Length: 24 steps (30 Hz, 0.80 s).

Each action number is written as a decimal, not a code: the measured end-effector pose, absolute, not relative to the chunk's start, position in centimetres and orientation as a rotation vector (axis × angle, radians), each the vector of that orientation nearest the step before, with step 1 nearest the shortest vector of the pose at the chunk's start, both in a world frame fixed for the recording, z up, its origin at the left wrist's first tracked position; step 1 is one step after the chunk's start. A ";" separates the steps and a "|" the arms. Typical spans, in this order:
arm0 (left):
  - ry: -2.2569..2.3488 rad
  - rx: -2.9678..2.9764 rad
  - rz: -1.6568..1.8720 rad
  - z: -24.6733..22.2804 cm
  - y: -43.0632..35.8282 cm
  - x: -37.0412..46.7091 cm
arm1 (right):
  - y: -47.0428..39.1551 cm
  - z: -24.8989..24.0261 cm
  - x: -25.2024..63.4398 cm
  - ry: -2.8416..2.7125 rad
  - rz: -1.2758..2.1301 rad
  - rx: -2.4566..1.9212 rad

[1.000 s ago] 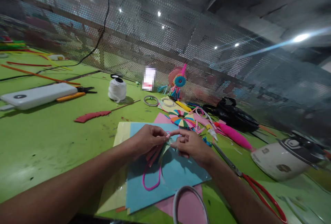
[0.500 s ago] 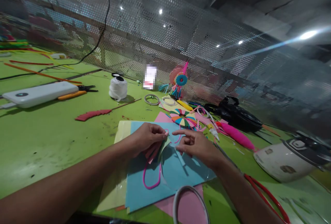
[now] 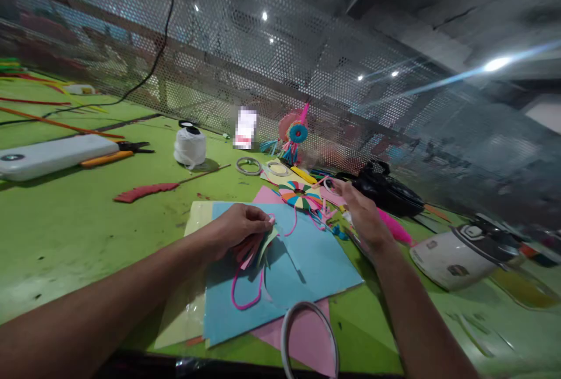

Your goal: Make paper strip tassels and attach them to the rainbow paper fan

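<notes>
Head view. The left hand [image 3: 239,227] is closed in a narrow pinch on the upper end of a paper-strip bundle [image 3: 249,250]. The bundle is located over the left part of a blue sheet [image 3: 315,259], its red, pink and pale green strips hanging loosely toward the near side. A pink cord loop [image 3: 246,308] lies on the sheet just below it.

The right hand [image 3: 366,215] is apart from the bundle, over the clutter at far right, with its fingers extended forward. Whether it grips anything cannot be told. Nearest its fingertips is a small white ring [image 3: 328,183]; a bright pink roll [image 3: 397,228] is partly hidden behind the hand, and a black bag [image 3: 390,189] lies beyond.

Also noted: a striped paper wheel [image 3: 287,193] beyond the blue sheet, a white thread spool [image 3: 190,151] at far left, and a large pale ring [image 3: 285,341] at the near edge, over a pink sheet [image 3: 309,341]. A yellow sheet [image 3: 173,320] extends from under the blue one on the left.

Handling assessment: the bundle should be very light and flexible, its strips liable to crease, splay or tear under a hard squeeze. The gathered upper end appears the sound place to hold, with a light fingertip pinch; the loose ends would offer poor control. The cord should be soft and bend easily. Slipperiness cannot be established.
</notes>
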State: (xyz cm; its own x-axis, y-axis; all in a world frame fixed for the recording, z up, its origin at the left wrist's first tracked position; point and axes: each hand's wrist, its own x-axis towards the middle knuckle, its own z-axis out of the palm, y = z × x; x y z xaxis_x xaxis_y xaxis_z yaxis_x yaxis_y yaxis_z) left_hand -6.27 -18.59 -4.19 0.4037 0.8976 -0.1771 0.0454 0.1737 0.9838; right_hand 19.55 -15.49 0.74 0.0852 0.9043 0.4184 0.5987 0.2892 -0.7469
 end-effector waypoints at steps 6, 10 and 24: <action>0.979 1.258 0.797 -4.8 -18.1 -6.4 | -17.8 0.4 16.5 -1.475 0.693 -1.299; 0.940 1.254 0.799 -4.9 -18.4 -6.2 | -19.9 -1.5 13.1 -1.697 1.125 -1.383; 0.904 1.336 0.719 -4.6 -19.0 -5.7 | -20.7 -1.7 12.3 -1.667 1.204 -1.484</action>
State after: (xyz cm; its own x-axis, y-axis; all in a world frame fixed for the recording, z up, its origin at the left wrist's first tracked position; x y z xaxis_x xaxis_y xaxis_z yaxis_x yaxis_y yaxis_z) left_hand -5.72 -19.01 -4.57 0.4893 0.8618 -0.1339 0.0628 0.1184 0.9910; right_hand 12.26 -20.70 -1.69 -0.1981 0.9713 -0.1317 0.4303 -0.0345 -0.9020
